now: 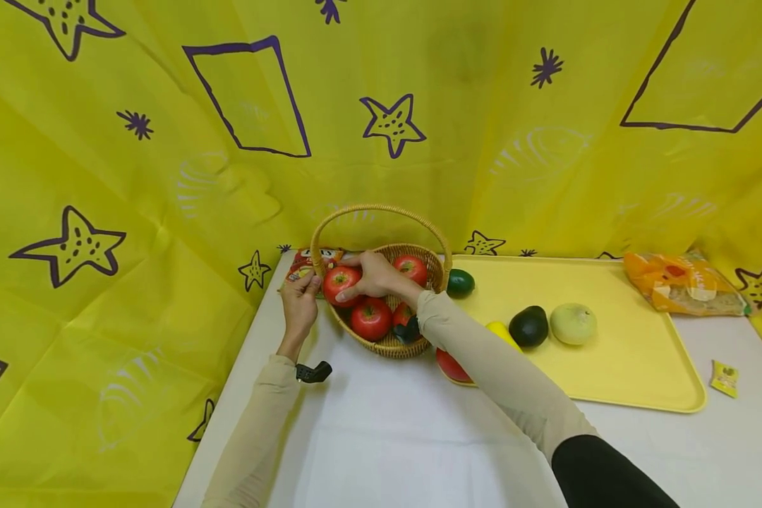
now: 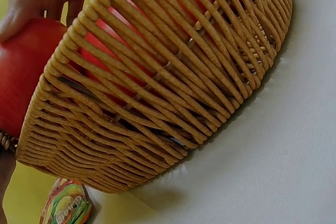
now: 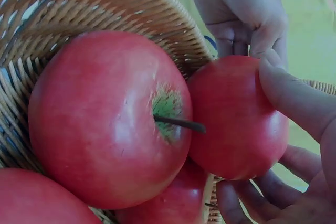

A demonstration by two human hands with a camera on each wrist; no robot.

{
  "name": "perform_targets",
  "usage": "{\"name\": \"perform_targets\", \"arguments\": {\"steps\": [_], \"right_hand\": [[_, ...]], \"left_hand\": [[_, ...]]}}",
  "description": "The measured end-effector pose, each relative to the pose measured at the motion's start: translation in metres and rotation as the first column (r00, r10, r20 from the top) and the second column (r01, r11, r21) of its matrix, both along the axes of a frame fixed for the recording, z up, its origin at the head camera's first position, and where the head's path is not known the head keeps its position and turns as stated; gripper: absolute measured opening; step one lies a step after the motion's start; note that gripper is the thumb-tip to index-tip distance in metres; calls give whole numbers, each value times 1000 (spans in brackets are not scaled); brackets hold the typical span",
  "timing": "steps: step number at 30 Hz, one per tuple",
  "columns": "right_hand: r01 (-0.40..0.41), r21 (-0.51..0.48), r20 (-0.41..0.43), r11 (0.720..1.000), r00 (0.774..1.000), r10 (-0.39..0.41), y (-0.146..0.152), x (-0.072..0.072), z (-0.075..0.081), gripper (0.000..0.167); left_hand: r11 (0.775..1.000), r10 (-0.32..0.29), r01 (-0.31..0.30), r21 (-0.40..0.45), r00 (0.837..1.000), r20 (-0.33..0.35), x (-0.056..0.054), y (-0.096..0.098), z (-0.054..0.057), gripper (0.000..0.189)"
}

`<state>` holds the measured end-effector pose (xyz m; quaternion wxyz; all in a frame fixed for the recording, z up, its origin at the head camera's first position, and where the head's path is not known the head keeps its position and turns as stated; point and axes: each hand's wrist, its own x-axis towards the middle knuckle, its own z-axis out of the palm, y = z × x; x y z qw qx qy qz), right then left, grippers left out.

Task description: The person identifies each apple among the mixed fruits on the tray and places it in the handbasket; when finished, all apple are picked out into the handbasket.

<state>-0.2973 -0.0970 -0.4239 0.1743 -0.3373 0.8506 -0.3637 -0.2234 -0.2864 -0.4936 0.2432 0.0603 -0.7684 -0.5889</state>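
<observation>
A wicker basket (image 1: 396,351) with a tall arched handle (image 1: 381,207) stands on the white table and contains several red apples (image 1: 371,319). My left hand (image 1: 299,305) grips the handle's left base by the rim, fingers curled. With thumb and fingers around it, my right hand (image 1: 381,274) holds one red apple (image 1: 339,282) at the basket's left rim; the right wrist view shows this apple (image 3: 236,119) beside a larger-looking apple (image 3: 110,119) with a dark stem. In the left wrist view the woven side (image 2: 157,87) hides most of the apples.
To the right lies a yellow tray (image 1: 635,381) with a dark avocado (image 1: 529,327), a pale round fruit or vegetable (image 1: 573,324) and a green fruit (image 1: 461,283). An orange packet (image 1: 686,284) overlaps its corner. A small yellow sachet (image 1: 725,378) sits farther right; a red packet (image 1: 300,262) lies behind the basket.
</observation>
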Motion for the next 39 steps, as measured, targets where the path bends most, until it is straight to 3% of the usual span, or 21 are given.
{"name": "perform_targets", "arguments": {"steps": [8, 18, 24, 29, 34, 39], "right_hand": [[2, 36, -14, 999, 1000, -1, -1, -6, -10, 80], [-25, 47, -29, 999, 999, 26, -1, -4, -7, 79], [-26, 59, -45, 998, 999, 28, 3, 1, -3, 86], [-25, 20, -56, 999, 998, 26, 22, 6, 5, 88], [-55, -21, -67, 998, 996, 53, 53, 16, 17, 78], [-114, -119, 0, 986, 993, 115, 93, 30, 23, 66]], "left_hand": [[1000, 7, -7, -6, 1000, -7, 1, 1, -1, 29], [1000, 22, -22, -7, 999, 25, 4, 3, 3, 31], [998, 10, -9, -55, 1000, 19, 6, 3, 8, 28], [995, 9, -10, -96, 1000, -10, 7, 6, 9, 26], [995, 7, -11, -96, 999, -40, 8, 11, 13, 28], [994, 33, -40, -101, 997, -66, 7, 13, 16, 27]]}}
